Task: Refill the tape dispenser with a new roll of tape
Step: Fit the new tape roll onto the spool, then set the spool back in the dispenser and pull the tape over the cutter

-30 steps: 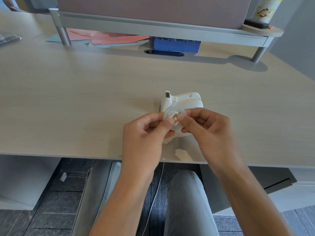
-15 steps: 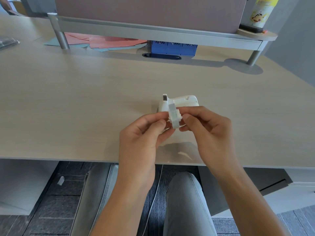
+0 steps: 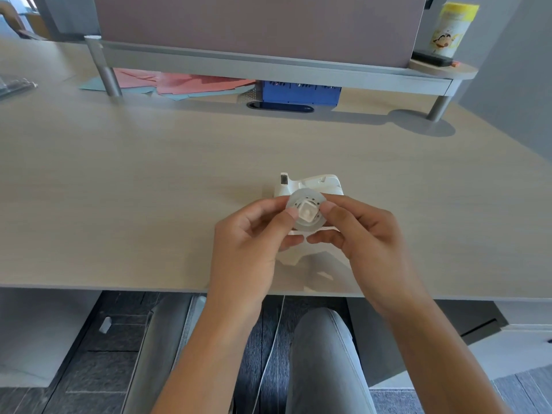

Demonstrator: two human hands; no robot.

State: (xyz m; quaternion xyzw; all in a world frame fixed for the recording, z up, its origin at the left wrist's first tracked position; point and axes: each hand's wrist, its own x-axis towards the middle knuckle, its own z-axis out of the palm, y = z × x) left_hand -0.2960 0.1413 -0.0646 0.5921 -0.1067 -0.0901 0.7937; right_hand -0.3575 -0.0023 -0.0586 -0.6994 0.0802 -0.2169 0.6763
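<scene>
A white tape dispenser [image 3: 316, 183] stands on the wooden desk [image 3: 149, 189] just beyond my hands, its cutter end to the left. In front of it I hold a clear tape roll [image 3: 304, 212] flat side toward me, with a white plastic hub in its middle. My left hand [image 3: 251, 243] pinches the roll's left edge between thumb and fingers. My right hand [image 3: 367, 237] grips its right edge, thumb on the face. The roll is raised a little above the desk. My fingers hide its lower rim.
A grey monitor riser [image 3: 268, 67] spans the back of the desk, with pink and blue paper sheets [image 3: 191, 82] and a blue box [image 3: 300, 91] beneath it. A yellow-lidded canister [image 3: 451, 28] stands on the riser's right end. The desk's front edge runs under my wrists.
Half a second ago the roll was edge-on between my fingers; now it is turned so its flat face and hub point at me. Both hands stay in the same spot.
</scene>
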